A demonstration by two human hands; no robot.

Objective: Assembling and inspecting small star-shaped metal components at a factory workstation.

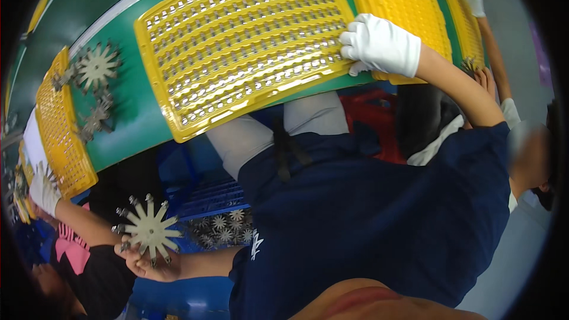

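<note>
Green counter carries a yellow perforated tray at its near edge. Right hand, white-gloved, has its grip clamped on that tray's corner. Left hand, bare, pinches a star-shaped part below the counter edge, above a blue crate holding more.

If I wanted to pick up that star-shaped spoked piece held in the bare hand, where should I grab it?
Probably by the flat centre hub of the pale star-shaped spoked piece, coming from below as the bare left hand does. The thin spokes end in small metal parts, so the tips look awkward to pinch.
</note>
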